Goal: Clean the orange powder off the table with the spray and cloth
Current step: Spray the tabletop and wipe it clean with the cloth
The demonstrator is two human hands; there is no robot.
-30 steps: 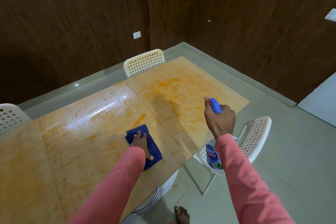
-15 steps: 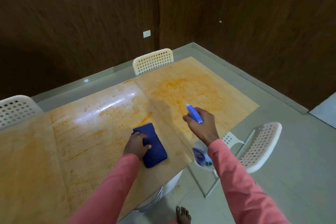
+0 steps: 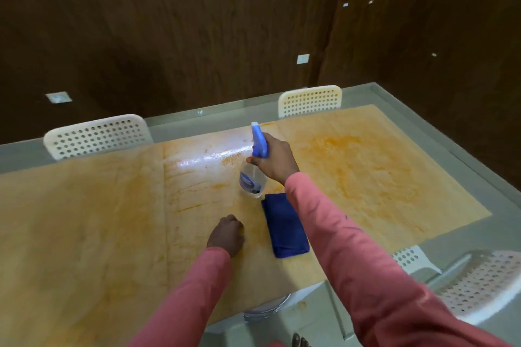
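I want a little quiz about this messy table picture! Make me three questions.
1. True or false: the right hand holds the spray bottle above the table.
2. Which hand is touching the blue cloth? A) left B) right C) neither
3. Fill in: the left hand is on the table, ____ the cloth.

Key:
1. True.
2. C; the cloth lies alone on the table.
3. Beside.

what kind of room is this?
Probably a dining or meeting room: a long wooden table with white perforated chairs around it, dark wood-panelled walls, and a tiled floor.
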